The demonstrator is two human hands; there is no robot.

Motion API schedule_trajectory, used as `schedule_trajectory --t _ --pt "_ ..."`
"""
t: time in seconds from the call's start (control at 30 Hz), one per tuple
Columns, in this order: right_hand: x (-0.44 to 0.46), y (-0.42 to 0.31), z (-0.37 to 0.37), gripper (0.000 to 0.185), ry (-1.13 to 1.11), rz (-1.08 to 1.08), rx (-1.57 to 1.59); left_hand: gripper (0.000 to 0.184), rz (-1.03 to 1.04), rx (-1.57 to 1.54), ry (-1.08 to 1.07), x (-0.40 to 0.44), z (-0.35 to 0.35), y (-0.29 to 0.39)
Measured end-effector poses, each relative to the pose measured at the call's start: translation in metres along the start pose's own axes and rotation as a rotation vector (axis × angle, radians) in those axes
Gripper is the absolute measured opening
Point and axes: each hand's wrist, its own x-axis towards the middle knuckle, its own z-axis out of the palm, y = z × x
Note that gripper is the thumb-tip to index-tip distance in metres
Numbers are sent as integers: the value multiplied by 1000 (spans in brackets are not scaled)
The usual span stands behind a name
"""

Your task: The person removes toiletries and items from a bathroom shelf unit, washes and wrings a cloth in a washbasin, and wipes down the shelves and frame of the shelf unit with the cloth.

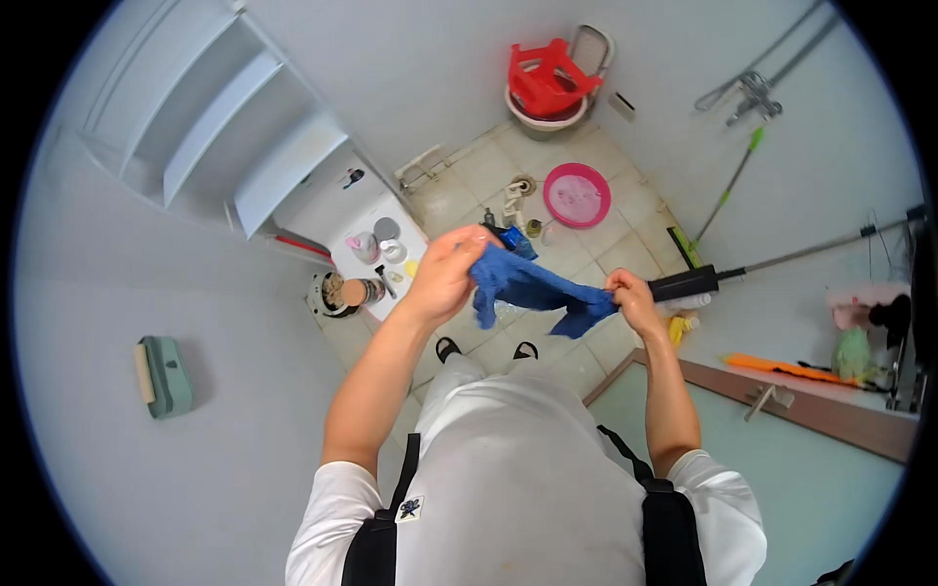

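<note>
While we stand on the pale square floor tiles (pixel 625 244), we hold a rumpled dark-blue fabric cloth (pixel 537 285) in the air in front of us, stretched between both hands. Our left hand (pixel 451 269) is closed around one end, and our right hand (pixel 635 301) pinches the opposite end between thumb and fingers. The cloth sags a little along its top edge, and its loose lower corners hang down on either side. Beneath it, beyond our black open-toed sandals (pixel 526 350), we see the floor. Farther ahead sits a round bright-pink plastic basin (pixel 578 224) with cloudy, whitish liquid inside, well apart from the cloth. Behind that basin, a red plastic stool (pixel 547 83) rests on a pale round tub (pixel 543 125) near the wall. To our left rise white curved shelves (pixel 293 161); to our right, a long green-handled floor squeegee (pixel 724 195) leans against the wall, near a metal pole with a black sleeve (pixel 684 284).
</note>
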Motion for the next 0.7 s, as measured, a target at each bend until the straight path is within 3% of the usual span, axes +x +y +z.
schedule_trajectory --t 0.07,0.2,0.23,0.27,0.33,0.37,0.43,0.5,0.6,0.7 --pt "-25 -16 8 24 -21 -39 -12 27 -94 -66 -116 17 45 -7" --pt "-31 -84 56 32 -124 -424 43 31 -161 402 -176 32 107 -17" --pt "-29 -80 59 29 -202 -261 20 35 -23 661 -151 34 113 -13" --pt "-24 -69 62 26 -285 -102 -2 35 -31 770 -155 34 117 -3" --pt "-21 -56 59 18 -199 -218 -58 35 -30 980 -136 32 125 26" --pt "-29 -63 55 17 -126 -236 -154 31 75 1030 -82 29 128 36" --pt "-36 -60 48 26 16 -327 -400 27 97 1073 -128 24 131 60" --pt "-37 -75 46 32 0 -352 -191 24 54 1091 -166 17 136 86" --pt "-38 -119 58 43 -112 -453 -35 23 77 855 -254 14 135 108" --pt "-19 -134 124 48 -192 -371 -122 21 409 1031 -166 3 152 125"
